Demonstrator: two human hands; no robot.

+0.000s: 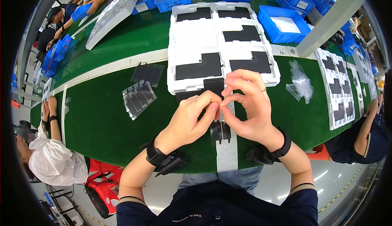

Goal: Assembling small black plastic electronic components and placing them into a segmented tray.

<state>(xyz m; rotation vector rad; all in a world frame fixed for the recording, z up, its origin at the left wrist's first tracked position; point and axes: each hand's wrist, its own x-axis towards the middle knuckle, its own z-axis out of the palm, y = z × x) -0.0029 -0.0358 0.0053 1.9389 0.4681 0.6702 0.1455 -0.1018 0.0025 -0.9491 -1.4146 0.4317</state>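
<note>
My left hand (188, 117) and my right hand (251, 109) meet over the near edge of a white molded tray (192, 27). Both pinch with thumb and forefinger, the tips almost touching; whatever lies between them is too small to make out. Just behind the fingers, a black flat part (213, 86) shows, partly hidden by my hands. In the tray's pockets sit several black L-shaped parts (245, 33). Below my fingers, a dark strip piece (220, 131) lies on a pale strip (227, 156) running toward me.
Left on the green table (98, 115) lie a clear sheet with dark strips (139, 99) and a dark film (148, 74). Crumpled clear film (300, 83) lies right. Blue bins (281, 25) and a slanting post (330, 19) stand beyond. Co-workers sit at both sides.
</note>
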